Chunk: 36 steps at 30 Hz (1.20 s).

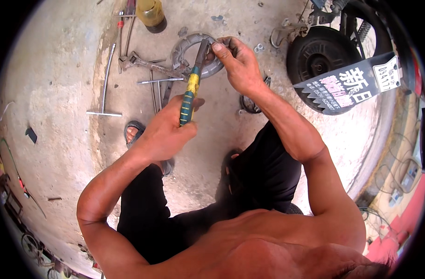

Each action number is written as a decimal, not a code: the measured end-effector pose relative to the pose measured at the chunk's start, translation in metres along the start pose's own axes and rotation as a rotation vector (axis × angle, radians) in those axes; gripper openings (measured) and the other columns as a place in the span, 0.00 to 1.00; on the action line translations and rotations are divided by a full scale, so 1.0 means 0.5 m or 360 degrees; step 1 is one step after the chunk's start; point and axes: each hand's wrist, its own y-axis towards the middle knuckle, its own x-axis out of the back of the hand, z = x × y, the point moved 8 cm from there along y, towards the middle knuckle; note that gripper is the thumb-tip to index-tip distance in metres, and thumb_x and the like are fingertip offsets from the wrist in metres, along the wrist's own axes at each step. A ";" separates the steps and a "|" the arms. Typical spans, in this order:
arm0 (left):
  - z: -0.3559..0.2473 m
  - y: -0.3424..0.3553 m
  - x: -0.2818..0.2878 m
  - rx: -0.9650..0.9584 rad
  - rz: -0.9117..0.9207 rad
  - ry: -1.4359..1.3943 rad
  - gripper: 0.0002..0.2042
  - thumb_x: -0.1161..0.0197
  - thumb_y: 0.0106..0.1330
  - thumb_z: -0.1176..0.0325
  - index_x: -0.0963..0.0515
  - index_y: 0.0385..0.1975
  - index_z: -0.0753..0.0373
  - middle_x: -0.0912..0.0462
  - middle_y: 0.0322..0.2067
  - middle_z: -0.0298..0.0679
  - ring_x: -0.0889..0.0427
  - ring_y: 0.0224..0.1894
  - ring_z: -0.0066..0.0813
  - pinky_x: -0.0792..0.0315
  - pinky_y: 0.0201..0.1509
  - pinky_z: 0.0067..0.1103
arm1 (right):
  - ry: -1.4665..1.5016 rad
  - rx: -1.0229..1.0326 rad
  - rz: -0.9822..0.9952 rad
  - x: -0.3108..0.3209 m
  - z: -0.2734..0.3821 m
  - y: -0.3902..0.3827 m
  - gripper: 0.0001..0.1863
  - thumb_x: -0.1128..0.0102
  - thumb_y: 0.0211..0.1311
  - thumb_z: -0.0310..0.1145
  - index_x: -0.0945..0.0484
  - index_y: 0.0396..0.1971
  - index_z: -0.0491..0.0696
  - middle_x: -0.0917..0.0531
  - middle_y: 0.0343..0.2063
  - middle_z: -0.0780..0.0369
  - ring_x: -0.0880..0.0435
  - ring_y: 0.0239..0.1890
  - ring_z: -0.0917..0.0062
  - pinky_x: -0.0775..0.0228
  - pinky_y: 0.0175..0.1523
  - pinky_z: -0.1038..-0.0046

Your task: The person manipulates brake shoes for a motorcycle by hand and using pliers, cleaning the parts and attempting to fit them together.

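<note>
My left hand is closed around the green and yellow handles of a pair of pliers, which I see almost edge-on. Their dark metal jaws point up and away, over a grey notched metal ring on the floor. Beside the jaw tips, my right hand has its thumb and fingers pinched together at the ring's right edge. Whatever sits in that pinch is too small and covered to name. An adjustable wrench lies just left of the ring.
T-handle wrenches and a red-handled screwdriver lie to the left on the concrete. A yellowish container stands at the far side. At the upper right are a motorbike wheel, a dark mudflap and small washers.
</note>
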 end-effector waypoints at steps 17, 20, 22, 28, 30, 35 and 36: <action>-0.028 0.049 -0.055 -0.0332 -0.0121 0.0184 0.25 0.44 0.63 0.71 0.32 0.60 0.74 0.30 0.55 0.54 0.27 0.58 0.44 0.34 0.64 0.31 | -0.0135 0.0049 -0.0173 0.041 0.002 0.005 0.24 0.43 0.73 0.47 0.24 0.46 0.37 0.13 0.30 0.59 0.17 0.35 0.78 0.25 0.43 0.72; -0.023 0.057 -0.059 -0.0441 -0.0199 0.0274 0.20 0.45 0.62 0.73 0.29 0.54 0.74 0.31 0.51 0.53 0.27 0.53 0.46 0.33 0.60 0.32 | -0.0162 0.0031 -0.0177 0.043 0.000 0.005 0.24 0.43 0.73 0.47 0.24 0.46 0.37 0.13 0.30 0.58 0.17 0.35 0.77 0.25 0.43 0.71; -0.018 0.065 -0.056 -0.0420 -0.0266 0.0186 0.15 0.46 0.61 0.75 0.29 0.47 0.73 0.32 0.46 0.52 0.27 0.48 0.46 0.32 0.56 0.32 | -0.0172 0.0054 -0.0186 0.045 0.001 0.007 0.24 0.43 0.73 0.47 0.24 0.46 0.37 0.14 0.30 0.58 0.17 0.35 0.77 0.25 0.44 0.71; -0.001 0.082 -0.040 -0.0370 -0.0405 0.0265 0.09 0.45 0.58 0.77 0.27 0.37 0.72 0.31 0.43 0.51 0.27 0.46 0.47 0.31 0.53 0.33 | -0.0061 0.0118 -0.0229 0.036 -0.007 0.011 0.23 0.45 0.75 0.47 0.24 0.44 0.38 0.14 0.31 0.59 0.18 0.36 0.78 0.25 0.44 0.72; -0.011 0.088 -0.033 -0.0376 -0.0407 0.0256 0.09 0.45 0.57 0.77 0.26 0.38 0.71 0.30 0.44 0.52 0.26 0.47 0.48 0.31 0.54 0.33 | -0.0009 0.0150 -0.0247 0.039 -0.010 0.019 0.23 0.45 0.75 0.47 0.24 0.44 0.38 0.14 0.31 0.59 0.19 0.36 0.78 0.26 0.45 0.72; -0.004 0.094 -0.022 -0.0364 -0.0285 0.0240 0.17 0.46 0.56 0.77 0.23 0.47 0.71 0.27 0.51 0.54 0.26 0.55 0.51 0.32 0.61 0.34 | -0.0091 0.0139 -0.0230 0.035 0.006 0.024 0.22 0.46 0.76 0.47 0.24 0.45 0.38 0.14 0.32 0.60 0.19 0.37 0.79 0.26 0.45 0.72; -0.008 0.089 -0.020 -0.0372 -0.0273 0.0228 0.21 0.46 0.56 0.77 0.25 0.52 0.70 0.28 0.54 0.54 0.27 0.59 0.51 0.34 0.65 0.34 | -0.0089 0.0138 -0.0230 0.033 0.002 0.025 0.22 0.46 0.76 0.47 0.24 0.45 0.38 0.14 0.32 0.60 0.19 0.37 0.79 0.26 0.45 0.72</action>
